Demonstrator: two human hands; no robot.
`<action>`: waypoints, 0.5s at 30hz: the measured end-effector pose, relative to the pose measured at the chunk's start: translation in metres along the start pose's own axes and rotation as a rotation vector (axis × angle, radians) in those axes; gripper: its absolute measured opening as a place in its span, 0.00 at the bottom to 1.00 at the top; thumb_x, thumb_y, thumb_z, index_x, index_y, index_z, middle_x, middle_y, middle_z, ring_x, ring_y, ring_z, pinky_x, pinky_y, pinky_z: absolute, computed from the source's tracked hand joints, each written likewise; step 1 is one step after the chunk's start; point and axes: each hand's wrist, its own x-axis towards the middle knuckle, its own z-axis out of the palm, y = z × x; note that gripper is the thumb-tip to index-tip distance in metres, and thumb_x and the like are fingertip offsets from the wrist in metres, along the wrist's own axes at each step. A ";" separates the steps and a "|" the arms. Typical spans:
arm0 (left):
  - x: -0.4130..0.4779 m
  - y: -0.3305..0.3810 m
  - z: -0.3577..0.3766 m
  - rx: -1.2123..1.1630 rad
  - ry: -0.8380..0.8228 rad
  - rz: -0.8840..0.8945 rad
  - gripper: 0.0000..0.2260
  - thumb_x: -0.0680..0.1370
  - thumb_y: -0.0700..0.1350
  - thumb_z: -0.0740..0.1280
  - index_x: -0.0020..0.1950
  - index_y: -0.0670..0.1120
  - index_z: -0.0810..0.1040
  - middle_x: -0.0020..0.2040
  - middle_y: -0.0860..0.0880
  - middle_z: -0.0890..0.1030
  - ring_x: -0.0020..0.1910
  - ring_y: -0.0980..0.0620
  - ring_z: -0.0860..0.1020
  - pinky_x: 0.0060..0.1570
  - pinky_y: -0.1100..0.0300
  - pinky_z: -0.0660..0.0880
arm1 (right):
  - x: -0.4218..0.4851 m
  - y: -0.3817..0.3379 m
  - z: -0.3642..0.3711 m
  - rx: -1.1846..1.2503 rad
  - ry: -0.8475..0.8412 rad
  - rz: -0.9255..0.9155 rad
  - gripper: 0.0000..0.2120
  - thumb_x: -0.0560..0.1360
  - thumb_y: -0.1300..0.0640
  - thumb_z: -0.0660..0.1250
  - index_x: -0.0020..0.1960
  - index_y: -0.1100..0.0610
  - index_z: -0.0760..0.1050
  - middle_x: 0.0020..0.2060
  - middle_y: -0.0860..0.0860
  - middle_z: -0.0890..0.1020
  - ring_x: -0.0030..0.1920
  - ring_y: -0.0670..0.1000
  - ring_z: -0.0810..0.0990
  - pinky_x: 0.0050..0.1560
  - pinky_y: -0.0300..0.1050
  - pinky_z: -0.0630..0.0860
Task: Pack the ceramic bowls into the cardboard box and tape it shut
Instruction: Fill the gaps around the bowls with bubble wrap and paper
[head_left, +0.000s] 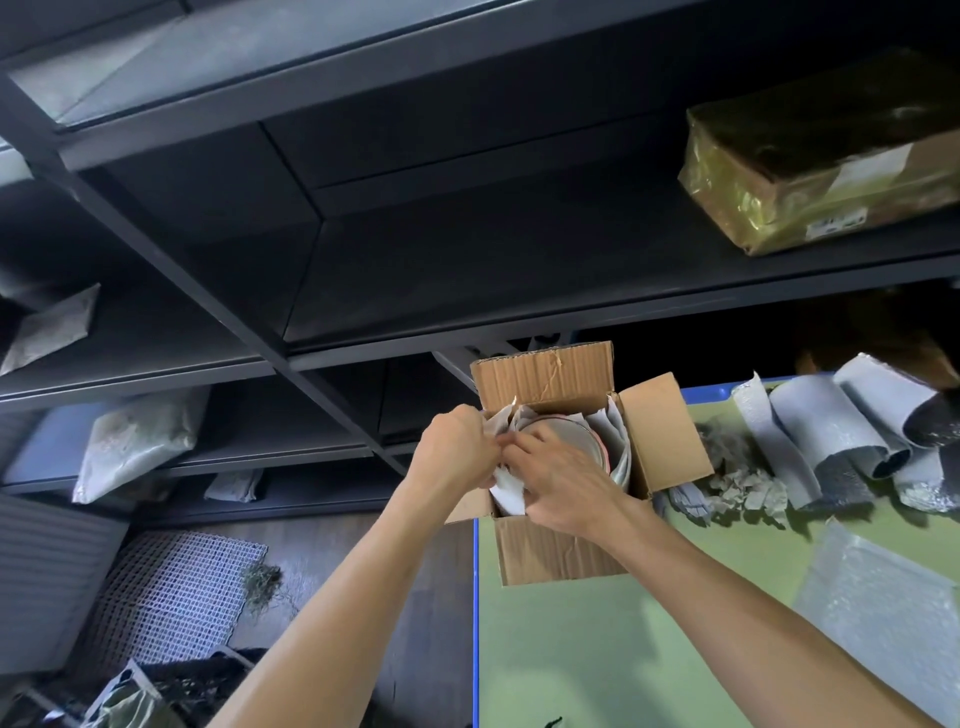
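Observation:
An open cardboard box (558, 551) stands at the left edge of the green table, its flaps spread outward. Inside it lies a pale ceramic bowl (571, 434) with a reddish rim, wrapped round by white packing paper (509, 493). My left hand (457, 447) pinches the paper at the box's left side. My right hand (561, 480) reaches into the box over the bowl, fingers on the same paper. Most of the bowl is hidden by my right hand and the paper.
Grey foam rolls (852, 431) and torn paper scraps (743, 491) lie on the green table (623, 649) right of the box. A bubble-wrap sheet (878, 608) lies near right. Dark shelving (311, 291) with parcels rises behind; a wrapped carton (810, 171) sits upper right.

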 end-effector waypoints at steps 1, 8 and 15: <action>0.001 -0.001 0.004 0.011 0.013 0.008 0.08 0.78 0.39 0.60 0.54 0.40 0.76 0.44 0.42 0.85 0.44 0.45 0.84 0.45 0.53 0.81 | -0.001 0.001 0.001 0.014 0.024 0.001 0.21 0.74 0.60 0.65 0.67 0.56 0.72 0.65 0.49 0.74 0.63 0.53 0.68 0.61 0.49 0.73; 0.004 -0.005 0.006 0.112 0.023 0.044 0.11 0.82 0.45 0.55 0.52 0.43 0.76 0.38 0.43 0.84 0.41 0.45 0.84 0.38 0.56 0.76 | -0.004 0.003 0.002 0.039 0.055 0.014 0.19 0.74 0.57 0.65 0.66 0.54 0.74 0.66 0.48 0.74 0.64 0.52 0.69 0.60 0.52 0.75; 0.017 -0.007 -0.002 0.180 0.085 0.051 0.11 0.79 0.44 0.55 0.47 0.42 0.76 0.32 0.48 0.82 0.30 0.50 0.83 0.43 0.54 0.83 | -0.013 -0.011 -0.016 0.165 -0.019 0.103 0.24 0.74 0.54 0.62 0.70 0.47 0.71 0.68 0.43 0.74 0.70 0.46 0.67 0.68 0.50 0.71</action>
